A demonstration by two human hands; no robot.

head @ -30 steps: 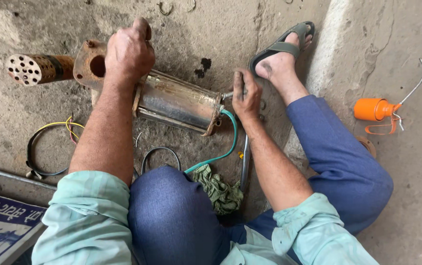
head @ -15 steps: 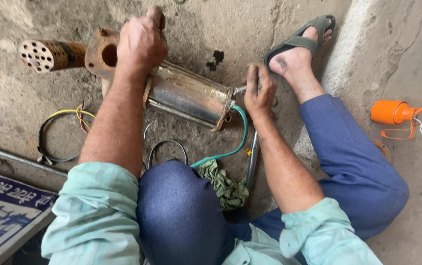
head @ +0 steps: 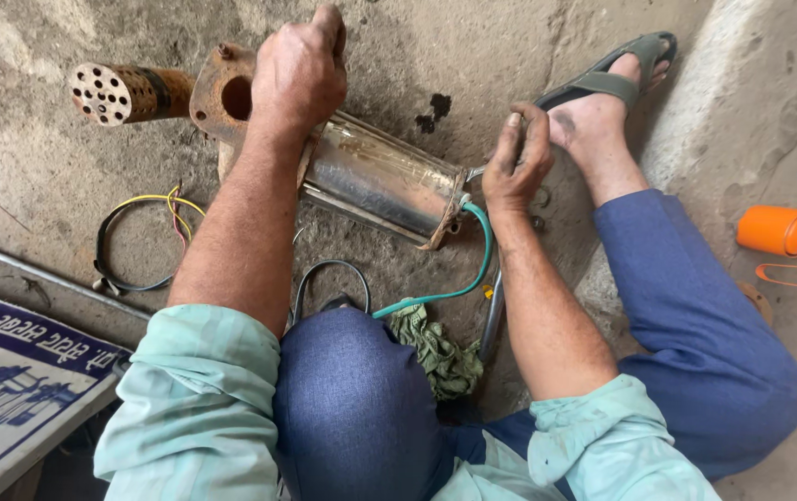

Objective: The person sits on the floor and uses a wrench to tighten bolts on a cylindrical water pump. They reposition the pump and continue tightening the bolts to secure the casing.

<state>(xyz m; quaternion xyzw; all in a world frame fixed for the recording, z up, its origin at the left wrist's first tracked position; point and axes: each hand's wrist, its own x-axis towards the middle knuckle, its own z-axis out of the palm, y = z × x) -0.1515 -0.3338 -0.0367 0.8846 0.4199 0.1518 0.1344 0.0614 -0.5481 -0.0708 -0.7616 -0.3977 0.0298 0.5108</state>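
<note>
Illumination is even, diffuse daylight; its source lies out of frame. Shadows are soft, darkest just under the metal cylinder [head: 380, 176] and between the knees. A mild sheen shows on the cylinder's steel shell. Focus is sharp throughout; edges show slight wide-angle stretch.

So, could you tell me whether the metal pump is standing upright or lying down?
Lying down: the metal pump rests lengthwise on the concrete floor.
</note>
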